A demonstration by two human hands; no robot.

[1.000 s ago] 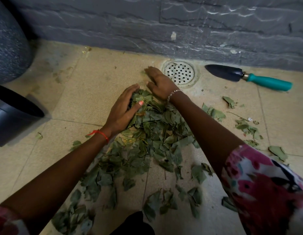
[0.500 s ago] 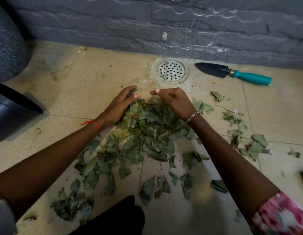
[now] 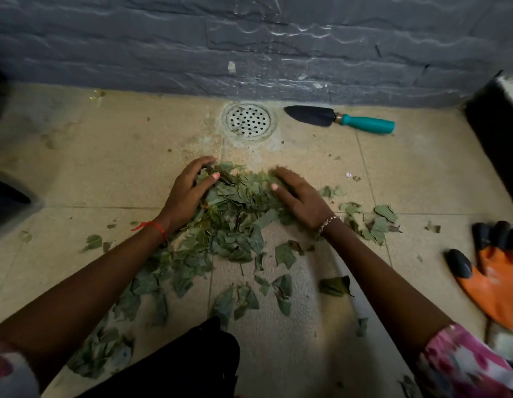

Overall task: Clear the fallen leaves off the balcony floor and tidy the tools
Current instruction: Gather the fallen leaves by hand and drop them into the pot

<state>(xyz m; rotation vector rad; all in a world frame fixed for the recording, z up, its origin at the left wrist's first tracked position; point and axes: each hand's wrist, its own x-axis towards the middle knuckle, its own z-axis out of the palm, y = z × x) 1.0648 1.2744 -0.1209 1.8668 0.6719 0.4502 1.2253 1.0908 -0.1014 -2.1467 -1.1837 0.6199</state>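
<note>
Stone-faced wall (image 3: 249,38), dark grey, is seen along the far side, and a pale tiled floor (image 3: 120,156) with gritty joints is spread below it. A dark bin (image 3: 5,202) is cut off at the left edge. On the floor, near the middle, the leaves are found heaped in a pile (image 3: 238,219), which thins out toward the person.

The left hand (image 3: 189,191) is cupped on the pile's left side, fingers bent round its far rim and the thumb laid on top. The right hand (image 3: 301,199) is laid palm down on the right side, fingers nearly straight and slightly blurred; nothing is pinched by it.

The step in hand is judged to be gathering. It would be done best if both palms were kept low against the tiles and drawn inward together, so that dry leaves are pressed into one tight heap and not crushed to crumbs. The thin trail toward the person should be raked in before any lift is tried.

An orange glove (image 3: 496,282) with black fingertips is lying at the right, well apart from the pile. A trowel (image 3: 338,119) with a teal handle is lying beside the wall, just right of a round drain cover (image 3: 247,120). Small stray leaves (image 3: 376,222) are left just right of the right wrist, and bits should be kept away from the drain holes.
</note>
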